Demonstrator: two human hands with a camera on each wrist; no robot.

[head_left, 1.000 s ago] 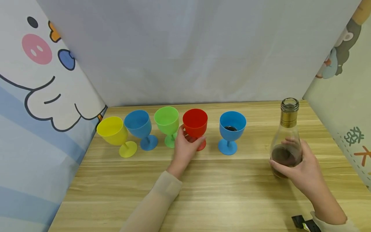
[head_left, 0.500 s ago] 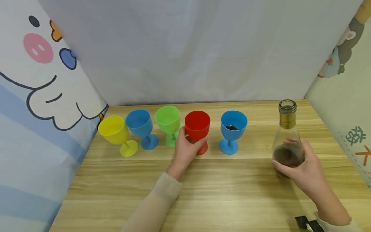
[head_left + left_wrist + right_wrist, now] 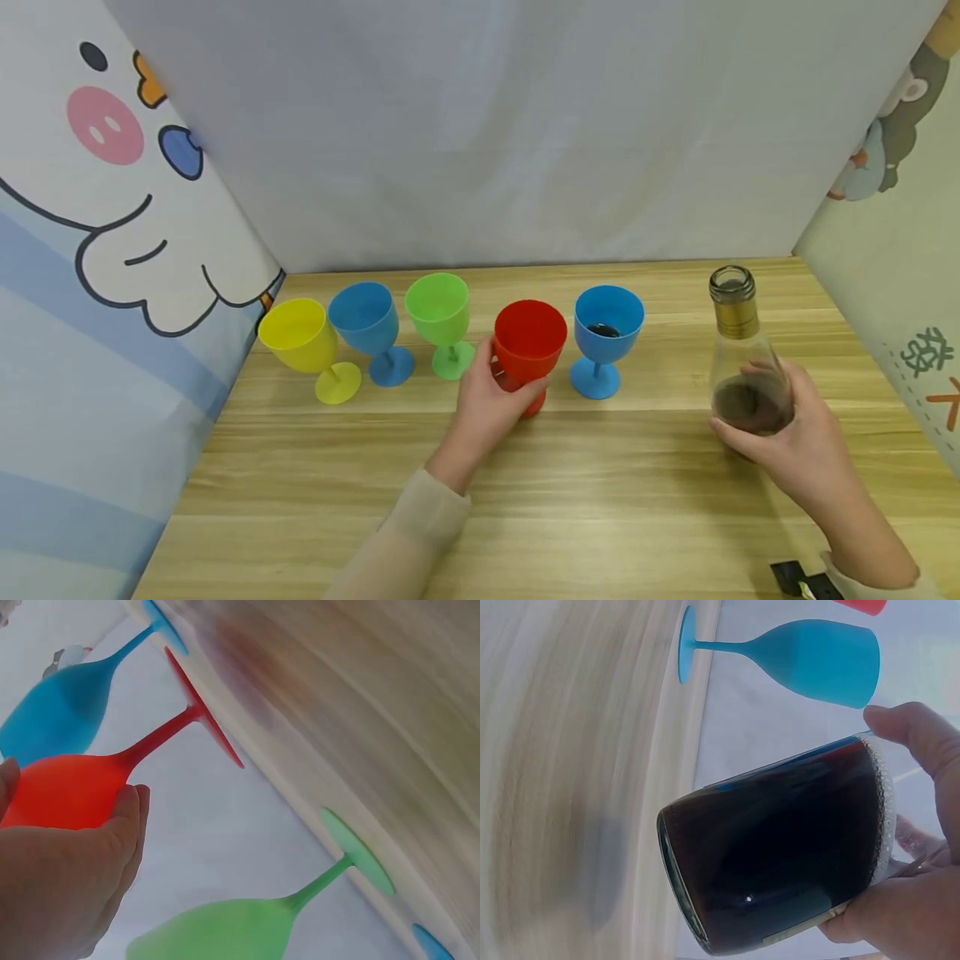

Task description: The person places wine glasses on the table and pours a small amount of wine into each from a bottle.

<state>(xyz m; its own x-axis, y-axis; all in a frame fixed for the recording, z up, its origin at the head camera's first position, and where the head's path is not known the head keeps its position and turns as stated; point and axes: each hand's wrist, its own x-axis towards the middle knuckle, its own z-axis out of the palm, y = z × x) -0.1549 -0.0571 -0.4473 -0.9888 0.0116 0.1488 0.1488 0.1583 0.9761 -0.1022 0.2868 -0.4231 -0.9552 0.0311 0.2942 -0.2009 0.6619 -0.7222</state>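
Note:
My left hand (image 3: 491, 406) grips the red goblet (image 3: 529, 340) around the lower bowl. In the left wrist view the red goblet (image 3: 71, 791) has its foot off the table, with the left hand (image 3: 71, 877) round its bowl. My right hand (image 3: 798, 442) holds a clear glass bottle (image 3: 750, 392) of dark liquid, its neck leaning slightly left. The right wrist view shows that bottle (image 3: 772, 847) raised over the table, the right hand (image 3: 922, 847) round it. Just right of the red goblet stands a blue goblet (image 3: 607, 333) with dark liquid inside.
A green goblet (image 3: 438, 312), another blue goblet (image 3: 365, 321) and a yellow goblet (image 3: 300, 337) stand in a row on the left of the wooden table (image 3: 600, 500). A grey cloth (image 3: 525, 142) rises behind. A black object (image 3: 806, 581) lies by the right sleeve.
The left hand has brought the red goblet toward the right and nearer the camera, away from the green one. The bottle's neck has tipped to the left in the right hand.

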